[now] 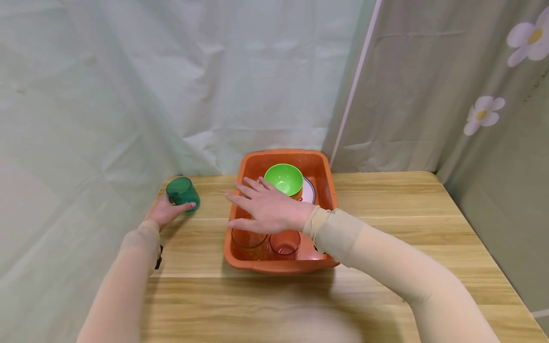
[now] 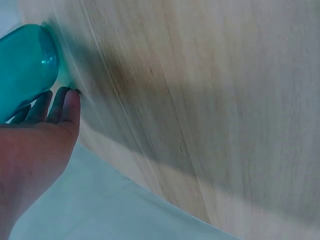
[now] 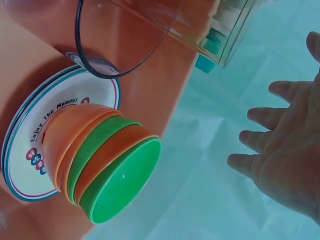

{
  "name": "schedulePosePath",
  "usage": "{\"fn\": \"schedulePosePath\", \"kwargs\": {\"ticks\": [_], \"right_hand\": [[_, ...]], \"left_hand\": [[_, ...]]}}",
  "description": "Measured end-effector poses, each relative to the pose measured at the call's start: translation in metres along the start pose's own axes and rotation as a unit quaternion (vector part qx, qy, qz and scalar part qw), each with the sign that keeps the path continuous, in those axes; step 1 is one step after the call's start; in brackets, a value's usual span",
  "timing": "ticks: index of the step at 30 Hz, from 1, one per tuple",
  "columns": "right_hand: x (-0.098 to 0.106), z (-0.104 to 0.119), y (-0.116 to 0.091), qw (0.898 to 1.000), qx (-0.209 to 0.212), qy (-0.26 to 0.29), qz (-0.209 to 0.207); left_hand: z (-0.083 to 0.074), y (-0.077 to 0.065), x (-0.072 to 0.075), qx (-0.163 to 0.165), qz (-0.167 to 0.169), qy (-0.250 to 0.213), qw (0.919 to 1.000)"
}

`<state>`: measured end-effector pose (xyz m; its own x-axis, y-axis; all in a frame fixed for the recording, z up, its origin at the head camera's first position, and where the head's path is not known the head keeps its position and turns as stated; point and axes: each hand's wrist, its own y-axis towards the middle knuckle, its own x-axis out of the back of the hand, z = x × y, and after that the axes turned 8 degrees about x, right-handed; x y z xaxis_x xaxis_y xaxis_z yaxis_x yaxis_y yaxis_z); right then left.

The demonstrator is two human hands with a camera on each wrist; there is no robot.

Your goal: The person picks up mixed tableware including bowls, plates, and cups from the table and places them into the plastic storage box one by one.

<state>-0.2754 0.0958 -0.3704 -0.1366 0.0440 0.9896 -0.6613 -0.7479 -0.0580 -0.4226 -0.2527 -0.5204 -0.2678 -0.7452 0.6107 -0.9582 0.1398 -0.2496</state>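
At the left side of the table, my left hand point(image 1: 165, 211) grips a teal green glass cup point(image 1: 182, 190), thumb along its near side. The left wrist view shows the cup point(image 2: 25, 67) close to the wood, with fingers point(image 2: 71, 105) against it. My right hand point(image 1: 272, 207) is spread over an orange plastic basin point(image 1: 280, 267), fingers apart, holding nothing. Inside the basin stand a stack of green and orange bowls point(image 1: 284, 178), white plates point(image 1: 309, 191) with printed rims, and clear glasses point(image 1: 285, 245) nearest me. My right hand partly covers the glasses at the basin's left.
The basin stands mid-table on a light wooden tabletop point(image 1: 399, 209). Pale curtains point(image 1: 257, 85) hang behind the table and along its left side; flowered grey sheeting point(image 1: 480, 114) hangs at the right. Table shows on both sides of the basin.
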Motion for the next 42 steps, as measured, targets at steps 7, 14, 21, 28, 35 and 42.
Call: {"fn": "schedulePosePath", "kwargs": {"ticks": [7, 14, 21, 28, 35, 42], "right_hand": [[-0.002, 0.001, -0.001, 1.000, 0.001, -0.005, 0.002], [-0.003, -0.001, -0.002, 1.000, 0.003, -0.004, 0.002], [-0.002, -0.002, -0.003, 1.000, 0.001, -0.003, 0.006], [-0.001, -0.004, -0.007, 1.000, 0.002, 0.000, 0.008], [0.001, -0.009, -0.017, 1.000, -0.006, 0.011, 0.013], [0.001, -0.016, -0.028, 1.000, -0.010, 0.005, 0.003]], "left_hand": [[0.001, 0.004, -0.003, -0.011, -0.007, -0.017, 0.9998], [0.004, 0.001, -0.003, -0.007, -0.012, -0.011, 0.9998], [0.005, -0.005, 0.004, 0.004, -0.019, 0.014, 0.9997], [-0.002, -0.012, 0.008, -0.017, -0.027, -0.023, 0.9992], [-0.014, -0.017, 0.011, -0.028, -0.015, -0.026, 0.9992], [-0.033, -0.030, 0.011, -0.053, -0.002, -0.023, 0.9983]]}}
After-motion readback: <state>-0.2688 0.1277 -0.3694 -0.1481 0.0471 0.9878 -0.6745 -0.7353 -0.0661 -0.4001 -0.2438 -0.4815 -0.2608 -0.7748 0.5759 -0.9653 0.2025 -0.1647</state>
